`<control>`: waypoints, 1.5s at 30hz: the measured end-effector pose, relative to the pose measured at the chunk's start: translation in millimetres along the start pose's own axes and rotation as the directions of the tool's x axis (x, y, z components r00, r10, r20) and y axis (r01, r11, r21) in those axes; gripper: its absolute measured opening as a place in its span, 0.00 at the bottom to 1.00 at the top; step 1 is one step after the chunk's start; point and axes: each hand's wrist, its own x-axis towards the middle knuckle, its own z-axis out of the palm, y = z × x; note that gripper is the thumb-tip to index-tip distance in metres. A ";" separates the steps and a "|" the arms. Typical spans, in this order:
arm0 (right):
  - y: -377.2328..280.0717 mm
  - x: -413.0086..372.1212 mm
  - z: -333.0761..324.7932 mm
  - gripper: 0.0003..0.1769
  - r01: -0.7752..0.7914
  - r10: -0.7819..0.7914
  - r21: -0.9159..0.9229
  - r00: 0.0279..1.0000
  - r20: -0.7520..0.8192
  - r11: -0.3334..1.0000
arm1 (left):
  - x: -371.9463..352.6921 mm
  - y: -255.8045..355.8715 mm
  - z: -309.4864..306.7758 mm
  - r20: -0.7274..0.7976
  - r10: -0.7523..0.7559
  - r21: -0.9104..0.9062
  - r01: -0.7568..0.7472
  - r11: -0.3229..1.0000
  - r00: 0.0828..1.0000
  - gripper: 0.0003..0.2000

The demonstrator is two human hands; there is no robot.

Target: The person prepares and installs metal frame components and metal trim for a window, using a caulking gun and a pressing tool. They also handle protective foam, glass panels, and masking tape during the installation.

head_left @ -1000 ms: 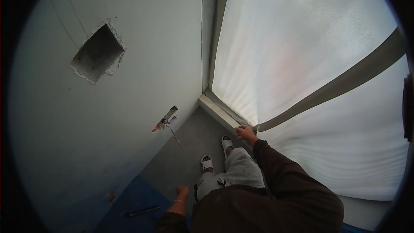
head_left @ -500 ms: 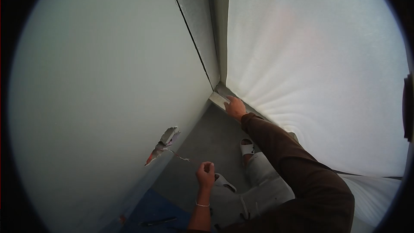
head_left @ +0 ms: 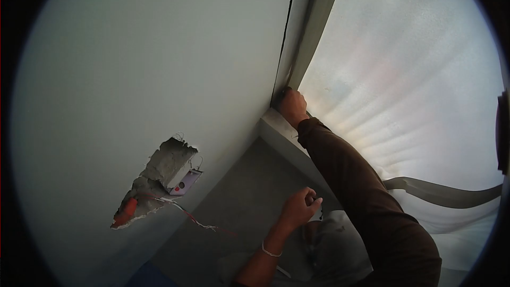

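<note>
Head view: R hand [head_left: 293, 107] is up at the corner where the pale wall [head_left: 159, 64] meets the window frame [head_left: 319, 26], back of hand to cam, at the inner end of the ledge [head_left: 282, 132]. A small dark patch shows at its fingertips; can't tell if that's an obj. or shadow, nor if the fingers are apart, together or clamped on sth. Brown sleeve [head_left: 361, 191] runs from there down to lower R, alongside the translucent white sheet [head_left: 398, 74], which has fanned creases & a grey band [head_left: 451, 194] across its lower part. L hand [head_left: 300, 210] is lower, over the grey floor [head_left: 228, 186], well apart from R hand; fingers curled in together, thumb tip close to them, w/ a dark spot btwn; can't tell if anything's pinched. Chain bracelet [head_left: 271, 253] on that wrist. Light trousers [head_left: 340, 244], blurred, are just beyond L hand, toward the pic's R. In the wall, L of both hands in view, is a rough-edged hole [head_left: 170, 162] w/ a purplish box [head_left: 186, 183] at its R side & an orange-red piece [head_left: 126, 211] at its lower end. Thin wires [head_left: 186, 214], partly white & red, come out & trail toward L hand, not touching it. Blue material [head_left: 149, 276] at the bottom edge.
</note>
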 end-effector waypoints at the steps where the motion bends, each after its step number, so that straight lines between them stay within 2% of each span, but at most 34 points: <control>1: 1.9 0.8 0.1 0.10 0.023 -0.023 0.000 1.000 0.004 1.000 | 2.3 -5.6 -3.5 -0.015 0.017 0.006 -0.017 1.000 1.000 0.16; 2: 3.0 -3.0 -5.5 0.10 0.035 -0.035 -0.003 0.999 -0.006 0.999 | 2.2 -14.1 -5.3 -0.029 0.036 0.063 -0.034 0.997 0.999 0.16; 4: 12.3 -13.8 -12.7 0.11 0.178 -0.178 -0.002 0.983 0.035 0.984 | 1.4 -29.0 -10.8 -0.045 0.058 0.117 -0.053 0.992 0.997 0.17; 5: 17.6 -16.2 -13.8 0.11 0.184 -0.184 -0.007 0.982 0.028 0.983 | 2.4 -34.8 -15.4 -0.026 0.032 0.160 -0.027 0.987 0.999 0.17; 7: 25.1 -17.8 -18.8 0.09 0.323 -0.326 0.049 0.944 0.050 0.945 | 6.7 -40.4 -21.2 -0.007 0.018 0.202 -0.016 0.979 1.000 0.18; 8: 29.9 -21.3 -23.2 0.09 0.324 -0.325 0.039 0.944 0.048 0.945 | 8.3 -42.5 -22.4 -0.003 0.019 0.226 -0.018 0.974 1.000 0.19; 10: 33.6 -30.6 -33.6 0.06 0.429 -0.427 0.081 0.903 -0.041 0.900 | 10.1 -43.9 -23.3 -0.002 0.022 0.246 -0.021 0.969 1.000 0.20; 15: 44.1 -47.9 -52.8 0.04 0.469 -0.469 0.052 0.883 -0.016 0.882 | 7.8 -38.2 -29.2 0.040 0.012 0.245 -0.021 0.969 0.999 0.23; 18: 39.3 -45.8 -53.4 0.04 0.497 -0.497 0.024 0.868 -0.016 0.867 | 9.0 -44.4 -34.7 0.042 -0.002 0.276 -0.010 0.961 0.999 0.21; 20: 27.7 -44.0 -62.1 0.03 0.404 -0.392 0.148 0.914 -0.103 0.903 | 10.9 -46.0 -38.8 0.014 0.004 0.257 -0.008 0.966 1.000 0.21; 25: 19.7 -41.6 -69.5 0.03 0.354 -0.346 0.168 0.935 -0.077 0.920 | 25.7 -47.3 -40.4 -0.062 0.009 0.149 0.000 0.989 0.998 0.19; 27: 17.4 -39.3 -70.8 0.03 0.338 -0.323 0.213 0.941 -0.104 0.917 | 28.7 -44.7 -37.3 -0.149 0.061 0.135 -0.041 0.990 0.987 0.19; 28: 18.6 -35.1 -72.9 0.04 0.289 -0.280 0.240 0.957 -0.069 0.927 | 29.2 -44.3 -36.6 -0.155 0.047 0.118 -0.029 0.993 0.987 0.19; 29: 13.1 -30.5 -76.0 0.05 0.304 -0.298 0.219 0.953 -0.061 0.927 | 28.7 -44.2 -34.9 -0.168 0.090 0.143 -0.066 0.988 0.982 0.18; 30: 11.9 -27.6 -83.5 0.06 0.139 -0.165 0.280 0.984 0.072 0.950 | 27.0 -46.5 -33.3 -0.177 0.126 0.164 -0.097 0.982 0.976 0.18; 31: 15.1 -19.6 -80.8 0.07 0.131 -0.162 0.303 0.984 0.078 0.944 | 26.3 -47.4 -34.6 -0.174 0.091 0.129 -0.069 0.989 0.981 0.18; 33: 1.6 -18.4 -87.3 0.08 0.092 -0.129 0.261 0.983 0.129 0.961 | 22.7 -50.6 -38.3 -0.161 0.112 0.143 -0.089 0.986 0.981 0.18; 35: 2.0 -18.2 -86.9 0.08 0.119 -0.155 0.224 0.976 0.150 0.967 | 23.0 -49.4 -41.0 -0.168 0.084 0.104 -0.067 0.992 0.982 0.18; 41: 4.6 -34.4 -78.5 0.10 0.157 -0.180 0.234 0.981 0.078 0.959 | 17.0 -36.8 -43.3 -0.138 0.116 0.105 -0.102 0.989 0.984 0.18; 43: -1.3 -32.9 -80.0 0.11 0.040 -0.062 0.263 0.995 0.075 0.964 | 16.4 -36.7 -43.6 -0.122 0.123 0.111 -0.109 0.988 0.985 0.18; 45: -6.5 -32.8 -80.4 0.12 0.025 -0.042 0.164 0.994 0.104 0.986 | 17.0 -40.6 -45.4 -0.101 0.101 0.141 -0.086 0.986 0.990 0.19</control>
